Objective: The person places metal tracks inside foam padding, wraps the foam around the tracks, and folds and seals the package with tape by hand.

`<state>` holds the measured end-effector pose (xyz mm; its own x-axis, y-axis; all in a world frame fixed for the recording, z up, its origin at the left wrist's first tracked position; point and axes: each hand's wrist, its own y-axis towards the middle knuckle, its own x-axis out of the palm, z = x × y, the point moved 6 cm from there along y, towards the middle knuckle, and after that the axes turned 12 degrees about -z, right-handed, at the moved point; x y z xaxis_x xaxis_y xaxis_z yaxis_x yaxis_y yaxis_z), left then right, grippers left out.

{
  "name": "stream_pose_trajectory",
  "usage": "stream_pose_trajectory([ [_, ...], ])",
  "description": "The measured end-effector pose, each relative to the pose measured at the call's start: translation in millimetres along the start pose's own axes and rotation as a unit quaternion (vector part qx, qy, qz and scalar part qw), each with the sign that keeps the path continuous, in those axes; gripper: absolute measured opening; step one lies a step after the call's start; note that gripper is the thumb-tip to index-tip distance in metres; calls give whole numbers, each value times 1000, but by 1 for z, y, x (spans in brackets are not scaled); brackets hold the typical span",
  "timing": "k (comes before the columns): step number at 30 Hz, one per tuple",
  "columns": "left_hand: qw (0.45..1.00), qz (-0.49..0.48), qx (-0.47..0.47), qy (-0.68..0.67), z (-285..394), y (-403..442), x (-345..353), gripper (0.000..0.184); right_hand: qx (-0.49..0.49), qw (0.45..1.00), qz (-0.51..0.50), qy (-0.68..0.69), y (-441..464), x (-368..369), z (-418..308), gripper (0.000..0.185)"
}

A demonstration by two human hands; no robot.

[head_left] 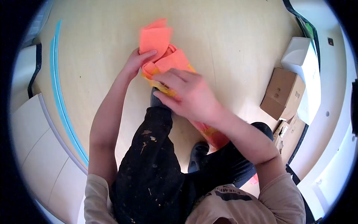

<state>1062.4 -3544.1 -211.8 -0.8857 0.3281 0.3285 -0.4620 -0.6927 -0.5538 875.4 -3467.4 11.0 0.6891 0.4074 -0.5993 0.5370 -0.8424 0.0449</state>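
Observation:
My left hand (140, 61) is closed on an orange folded sheet (156, 37), soft like cloth or thin foam, with its thumb lying across it. The loose end of the sheet sticks up past my fingers and is slightly blurred. More of the orange material sits rolled inside a long plastic bag (216, 139) printed in red and yellow. At the bag's mouth, my right hand (192, 93) pinches the yellow edge, its fingers bent over the plastic. My forearm hides the middle of the bag, which slants down toward my right leg.
Under me is a pale, wood-coloured floor (231, 44). A light-blue strip (59, 89) runs along the left side, by white panels (44, 149). On the right stand a cardboard box (282, 91) and a white box (295, 52) near the wall. My shoes and dark-trousered legs are below the bag.

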Motion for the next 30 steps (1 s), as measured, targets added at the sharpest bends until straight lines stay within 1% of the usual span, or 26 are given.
stream_pose_trajectory([
  [1,1000,2,0,0,0,0,-3,65,-16,999,-14,-37,4,-5,4,25],
  [2,999,2,-4,45,-1,5,-7,64,-18,999,-13,-38,10,-11,17,25],
  [3,996,1,-11,90,-2,7,-10,64,29,999,16,18,15,-17,43,29],
  [4,996,0,-10,91,0,8,-8,64,79,993,47,74,22,-21,70,33],
  [6,988,-5,41,148,10,9,-1,61,135,986,95,18,48,-21,115,44],
  [7,988,-5,40,148,12,8,0,61,136,986,96,19,60,-16,128,44],
  [8,985,-27,28,168,16,8,4,59,44,987,127,-91,74,-14,123,49],
  [9,981,-48,15,187,16,8,6,57,-3,980,140,-142,84,-11,127,51],
  [10,981,-47,12,187,17,7,5,57,-48,967,156,-195,93,-7,131,54],
  [11,974,-50,17,220,19,7,6,54,-34,985,21,-167,109,6,142,52],
  [12,965,-55,23,254,22,7,7,50,-20,984,-113,-137,115,23,150,50],
  [13,965,-55,22,254,24,4,5,50,-20,984,-113,-136,119,24,152,50],
  [15,978,-70,79,180,43,-17,15,40,38,945,-298,-127,123,38,153,41],
  [16,978,-70,80,180,50,-29,21,40,38,945,-297,-128,122,36,152,41],
  [17,928,41,171,328,72,-50,23,36,4,954,-269,-134,119,33,150,36],
  [18,837,151,254,461,89,-76,32,32,-30,960,-240,-140,117,29,146,33],
  [20,771,120,291,553,91,-100,70,29,-23,958,-249,-140,121,30,148,32],
  [21,771,119,290,554,93,-98,84,29,-15,956,-259,-138,123,32,149,32],
  [23,691,127,237,671,89,-92,113,24,-6,953,-275,-128,133,35,152,31],
  [24,693,126,235,670,88,-90,116,24,3,950,-290,-120,136,36,152,30],
  [25,762,113,202,605,86,-82,111,20,3,949,-292,-119,137,36,151,30],
  [26,822,100,168,535,81,-78,106,17,-6,943,-298,-147,139,35,148,29],
  [27,823,101,167,534,80,-80,104,17,-16,936,-305,-174,140,35,143,29],
  [29,810,110,237,526,83,-89,98,17,-30,937,-305,-165,135,31,132,30],
  [30,809,110,238,526,81,-93,92,17,-43,939,-304,-156,129,29,126,33],
])
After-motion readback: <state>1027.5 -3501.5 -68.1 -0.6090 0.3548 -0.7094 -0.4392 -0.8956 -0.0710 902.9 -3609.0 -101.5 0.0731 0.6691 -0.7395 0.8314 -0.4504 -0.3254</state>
